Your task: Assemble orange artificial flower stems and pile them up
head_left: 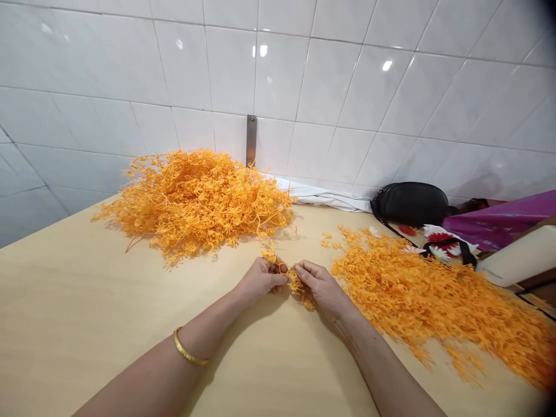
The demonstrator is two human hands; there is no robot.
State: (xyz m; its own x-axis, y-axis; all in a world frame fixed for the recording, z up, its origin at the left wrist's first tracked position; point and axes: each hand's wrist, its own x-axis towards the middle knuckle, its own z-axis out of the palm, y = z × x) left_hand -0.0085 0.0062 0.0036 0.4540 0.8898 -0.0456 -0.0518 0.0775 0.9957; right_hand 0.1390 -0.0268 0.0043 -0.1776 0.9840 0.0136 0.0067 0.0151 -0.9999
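Two heaps of orange sprigs are spread on a pale table: the left heap lies by the tiled wall, the right heap near a black bag. A small sprig is pinched narrowly between the fingers of the left hand and right hand, above the table.

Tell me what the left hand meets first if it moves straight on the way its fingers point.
The orange sprig comes first, as the left hand already seems to pinch it. Just past it lies the right hand, though depth is hard to judge from this view.
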